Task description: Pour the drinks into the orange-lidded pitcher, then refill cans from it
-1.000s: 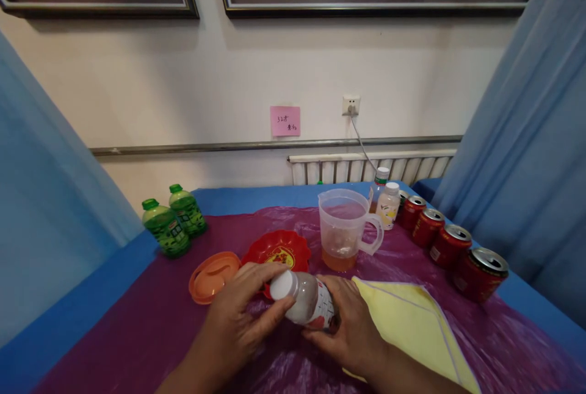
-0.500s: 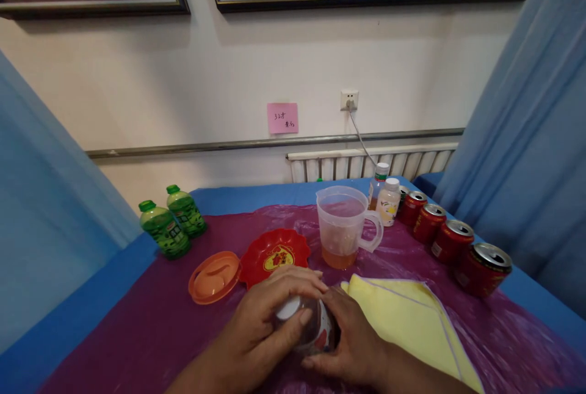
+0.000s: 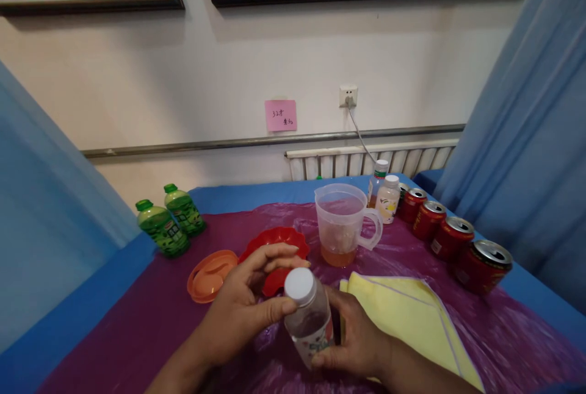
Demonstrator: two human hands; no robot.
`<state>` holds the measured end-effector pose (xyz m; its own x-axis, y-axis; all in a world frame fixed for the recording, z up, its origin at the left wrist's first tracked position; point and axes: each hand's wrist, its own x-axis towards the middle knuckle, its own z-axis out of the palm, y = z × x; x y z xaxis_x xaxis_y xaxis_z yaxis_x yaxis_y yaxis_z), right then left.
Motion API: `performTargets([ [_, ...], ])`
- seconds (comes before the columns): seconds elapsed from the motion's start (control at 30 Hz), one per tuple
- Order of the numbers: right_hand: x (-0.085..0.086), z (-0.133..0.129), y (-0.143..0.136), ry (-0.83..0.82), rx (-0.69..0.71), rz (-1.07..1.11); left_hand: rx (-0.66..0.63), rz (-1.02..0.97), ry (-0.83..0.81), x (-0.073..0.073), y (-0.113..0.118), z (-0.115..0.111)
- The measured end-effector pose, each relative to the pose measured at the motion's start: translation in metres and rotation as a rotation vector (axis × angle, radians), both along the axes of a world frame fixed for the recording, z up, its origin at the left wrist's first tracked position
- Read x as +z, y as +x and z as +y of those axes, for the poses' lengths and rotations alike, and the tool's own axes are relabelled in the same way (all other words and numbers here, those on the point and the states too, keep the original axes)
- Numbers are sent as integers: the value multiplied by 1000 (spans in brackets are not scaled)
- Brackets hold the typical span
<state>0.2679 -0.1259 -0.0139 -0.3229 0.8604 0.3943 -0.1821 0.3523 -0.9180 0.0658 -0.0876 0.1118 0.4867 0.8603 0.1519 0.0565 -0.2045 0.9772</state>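
A clear plastic bottle (image 3: 307, 319) with a white cap and a printed label stands slightly tilted in front of me. My right hand (image 3: 354, 336) is wrapped round its right side, thumb low on the label. Beside the cap, on the left, my left hand (image 3: 249, 305) has its fingers spread; the thumb tip is at the cap's edge, and whether it touches I cannot tell. Behind that hand lies a red scalloped plate (image 3: 274, 236), partly hidden. A translucent measuring jug (image 3: 341, 223) with some amber liquid at the bottom stands beyond the bottle.
An orange dish (image 3: 212, 275) and two green bottles (image 3: 162, 229) are at the left. Several red cans (image 3: 483, 266) line the right side, with two capped bottles (image 3: 388, 199) near the jug. A folded yellow cloth (image 3: 407, 315) lies on the purple sheet (image 3: 137, 327).
My left hand has come off the bottle's top and moved left, its fingers spreading. The white cap and more of the bottle now show. My right hand still grips it.
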Motion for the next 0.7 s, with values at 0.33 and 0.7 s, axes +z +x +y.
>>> performTargets([
  [0.33,5,-3,-1,11,47,-57,-208,128,-39,-27,-3,-17],
  [0.7,-37,-11,6,69,-171,-295,797,628,297,9,-155,22],
])
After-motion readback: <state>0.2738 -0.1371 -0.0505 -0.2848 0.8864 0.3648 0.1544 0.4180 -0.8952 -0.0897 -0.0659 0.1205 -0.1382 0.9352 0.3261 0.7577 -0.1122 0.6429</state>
